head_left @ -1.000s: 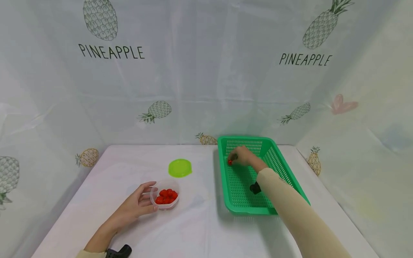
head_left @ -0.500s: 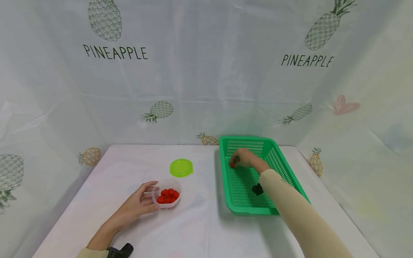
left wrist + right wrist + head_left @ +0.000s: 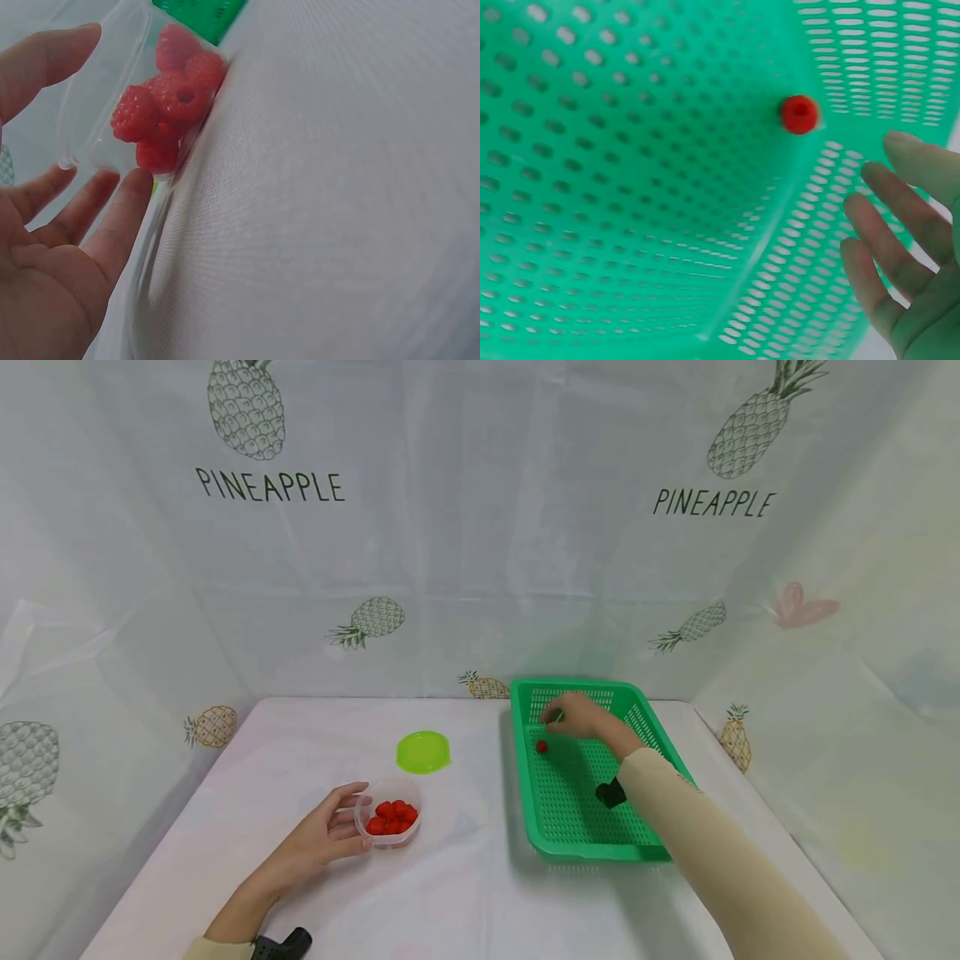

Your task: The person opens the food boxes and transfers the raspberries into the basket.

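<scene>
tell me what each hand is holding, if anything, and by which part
The left hand holds the clear container by its left side, between thumb and fingers. The right hand holds nothing; a raspberry lies free nearby.

Diffuse light is falling on the tabletop [image 3: 465, 902]; the green basket [image 3: 592, 852] is casting soft shadow along its left and near sides. The backdrop sheet [image 3: 472, 527] is showing faint glare at creases. The left wrist view is appearing dim, the right slightly blurred.
</scene>
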`<state>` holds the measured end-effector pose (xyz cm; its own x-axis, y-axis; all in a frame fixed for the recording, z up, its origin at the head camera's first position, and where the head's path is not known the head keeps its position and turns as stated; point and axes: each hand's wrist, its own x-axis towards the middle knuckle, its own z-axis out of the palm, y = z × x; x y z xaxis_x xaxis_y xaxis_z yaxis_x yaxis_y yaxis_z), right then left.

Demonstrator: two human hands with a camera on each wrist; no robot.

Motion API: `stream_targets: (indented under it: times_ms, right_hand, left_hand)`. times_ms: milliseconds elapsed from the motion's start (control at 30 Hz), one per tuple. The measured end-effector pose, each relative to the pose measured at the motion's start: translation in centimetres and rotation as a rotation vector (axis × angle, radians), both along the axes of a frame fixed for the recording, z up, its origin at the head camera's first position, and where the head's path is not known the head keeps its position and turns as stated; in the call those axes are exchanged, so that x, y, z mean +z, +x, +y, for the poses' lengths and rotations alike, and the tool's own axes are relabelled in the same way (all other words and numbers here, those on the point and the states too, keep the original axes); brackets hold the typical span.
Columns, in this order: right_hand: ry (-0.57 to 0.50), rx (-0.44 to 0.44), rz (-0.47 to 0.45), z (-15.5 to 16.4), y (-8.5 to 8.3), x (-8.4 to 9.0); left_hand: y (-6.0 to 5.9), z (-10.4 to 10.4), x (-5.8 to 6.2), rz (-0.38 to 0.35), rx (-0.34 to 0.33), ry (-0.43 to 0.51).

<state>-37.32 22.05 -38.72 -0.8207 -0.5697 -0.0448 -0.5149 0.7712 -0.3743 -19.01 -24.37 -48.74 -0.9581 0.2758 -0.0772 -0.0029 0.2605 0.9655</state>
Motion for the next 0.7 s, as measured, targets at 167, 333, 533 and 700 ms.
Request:
stream_targets:
  times_ms: [167, 333, 533, 700]
  right_hand:
    - [-0.112, -0.015, 0.085, -1.5, 1.1, 2.4]
    - [-0.163, -0.012, 0.104, -4.8, 3.4, 5.4]
    - [-0.183, 0.079, 0.068, -9.1, 5.8, 7.2]
    - [-0.174, 0.159, 0.050, -12.2, 7.1, 6.9]
  left_hand:
    - [0.0, 0.0, 0.1, -0.015, 0.008, -0.002]
    - [0.0, 0.0, 0.2, -0.013, 0.001, -0.002]
    - [0.0, -0.1, 0.2, -0.019, 0.003, 0.003]
    - [-0.1, 0.0, -0.1, -0.020, 0.013, -0.018]
